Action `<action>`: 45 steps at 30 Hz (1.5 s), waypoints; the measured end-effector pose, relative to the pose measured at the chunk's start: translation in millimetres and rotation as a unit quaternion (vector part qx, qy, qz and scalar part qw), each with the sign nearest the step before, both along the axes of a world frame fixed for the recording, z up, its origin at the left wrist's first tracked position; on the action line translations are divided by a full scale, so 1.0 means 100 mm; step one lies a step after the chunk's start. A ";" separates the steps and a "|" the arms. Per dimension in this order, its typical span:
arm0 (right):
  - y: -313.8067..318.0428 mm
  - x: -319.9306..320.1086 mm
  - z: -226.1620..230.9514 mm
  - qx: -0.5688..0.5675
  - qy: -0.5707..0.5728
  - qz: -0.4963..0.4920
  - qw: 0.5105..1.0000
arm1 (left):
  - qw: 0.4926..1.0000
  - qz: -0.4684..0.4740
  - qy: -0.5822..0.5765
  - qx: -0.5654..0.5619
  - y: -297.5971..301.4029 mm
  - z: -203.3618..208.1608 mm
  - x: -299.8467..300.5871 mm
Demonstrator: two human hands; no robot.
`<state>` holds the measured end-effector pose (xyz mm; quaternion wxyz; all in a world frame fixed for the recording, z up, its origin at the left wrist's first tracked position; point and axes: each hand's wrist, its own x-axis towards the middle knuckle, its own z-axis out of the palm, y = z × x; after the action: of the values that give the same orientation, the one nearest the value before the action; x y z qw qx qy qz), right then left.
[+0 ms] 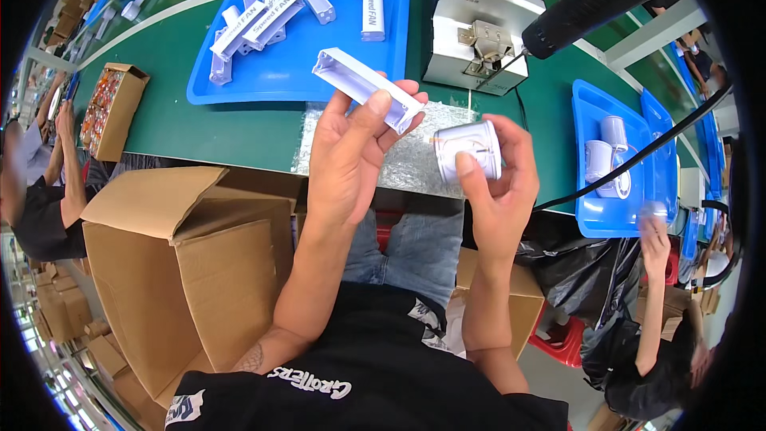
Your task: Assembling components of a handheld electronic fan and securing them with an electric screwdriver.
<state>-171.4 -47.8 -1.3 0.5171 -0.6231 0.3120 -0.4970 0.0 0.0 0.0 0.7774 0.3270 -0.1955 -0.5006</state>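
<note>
My left hand (351, 152) is closed on a long white plastic handle shell (363, 84), its hollow inside turned up. Thumb and fingers pinch it near its right end. In my right hand (499, 191) is a short white cylindrical housing (467, 152), with thin wires showing on its face. The two parts are apart, held over a silvery mat (435, 124) at the table's near edge. Beyond my left hand lies a blue tray (319, 88) with several white handle shells (259, 24) in it.
An electric screwdriver (558, 32) hangs at upper right beside a white screw-feeding machine (479, 40). A second blue tray (590, 215) holds white cylinders (598, 160). An open cardboard box (231, 271) stands at my left; a small box of orange parts (120, 108) is farther left. Co-workers sit on both sides.
</note>
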 end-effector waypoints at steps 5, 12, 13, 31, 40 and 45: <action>-0.02 0.20 -0.04 0.018 0.016 -0.068 0.997 | 1.000 0.017 -0.008 -0.015 -0.03 -0.05 0.05; -0.01 0.23 -0.06 0.028 0.076 -0.090 0.993 | 0.988 0.098 -0.114 -0.015 -0.03 -0.07 -0.05; -0.01 0.23 -0.06 0.028 0.076 -0.091 0.993 | 0.988 0.096 -0.118 -0.020 -0.02 -0.06 -0.05; -0.05 0.19 -0.04 0.098 0.102 -0.034 0.989 | 0.999 0.017 -0.035 -0.035 -0.04 -0.12 -0.07; -0.23 0.25 -0.11 -0.035 0.170 0.044 0.984 | 0.983 -0.001 -0.156 -0.096 -0.14 -0.19 0.18; -0.34 0.18 0.05 -0.187 0.276 -0.004 0.943 | 0.964 0.030 -0.264 -0.013 -0.26 -0.16 0.08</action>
<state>-153.8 -81.4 4.1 0.2831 -0.8198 0.3465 -0.3573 7.5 -25.5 -15.7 0.7168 0.4436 -0.3904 -0.3702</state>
